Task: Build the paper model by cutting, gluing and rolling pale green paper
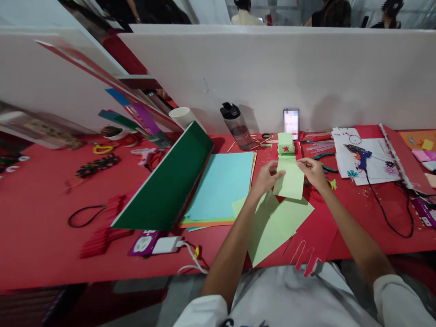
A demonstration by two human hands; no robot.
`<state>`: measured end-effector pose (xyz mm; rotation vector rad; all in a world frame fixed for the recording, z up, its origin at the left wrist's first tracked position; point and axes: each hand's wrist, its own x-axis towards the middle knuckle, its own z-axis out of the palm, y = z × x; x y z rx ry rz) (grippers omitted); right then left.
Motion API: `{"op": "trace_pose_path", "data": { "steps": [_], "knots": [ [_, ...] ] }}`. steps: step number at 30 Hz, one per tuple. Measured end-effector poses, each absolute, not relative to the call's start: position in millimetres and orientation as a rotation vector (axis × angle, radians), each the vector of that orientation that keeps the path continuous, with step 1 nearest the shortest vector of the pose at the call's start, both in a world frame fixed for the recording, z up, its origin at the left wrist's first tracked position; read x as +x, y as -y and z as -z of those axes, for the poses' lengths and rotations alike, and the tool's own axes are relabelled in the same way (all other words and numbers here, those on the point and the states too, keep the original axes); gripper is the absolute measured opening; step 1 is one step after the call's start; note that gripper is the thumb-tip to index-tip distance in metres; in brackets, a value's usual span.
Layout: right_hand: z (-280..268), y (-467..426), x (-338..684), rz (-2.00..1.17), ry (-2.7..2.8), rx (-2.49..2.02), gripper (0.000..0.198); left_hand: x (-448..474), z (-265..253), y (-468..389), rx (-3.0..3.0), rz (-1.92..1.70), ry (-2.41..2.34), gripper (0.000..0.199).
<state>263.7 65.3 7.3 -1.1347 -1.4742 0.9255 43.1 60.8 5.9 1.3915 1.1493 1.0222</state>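
In the head view, a small pale green paper sheet lies between my hands. My left hand holds its left edge, with the thumb on top of the paper. At the upper right corner, my right hand pinches the same sheet. Just beyond it sits a folded green paper piece with a red star on it; I cannot tell whether the two are joined. Larger green sheets lie under my left forearm, partly over red paper with cut finger-like strips.
A green board leans left of a blue paper stack. A water bottle and a phone stand near the white partition. To the right lies a glue gun with its cord; pliers are closer.
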Motion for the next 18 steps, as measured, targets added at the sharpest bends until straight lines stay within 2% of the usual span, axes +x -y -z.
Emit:
{"op": "trace_pose_path", "data": {
  "steps": [5,9,18],
  "knots": [
    [-21.9,-114.9,254.6,-0.834,1.569,-1.148,0.035,39.2,-10.5,-105.4,1.607,-1.178,-1.282,0.02],
    [-9.6,-138.0,253.7,-0.853,1.491,-1.17,0.033,40.5,-2.6,-124.8,1.656,-1.161,-1.39,0.027],
    [7.9,-155.1,268.0,-0.846,1.385,-1.168,0.029,38.0,9.9,-129.3,1.614,-1.193,-1.428,0.023]
  ]
}}
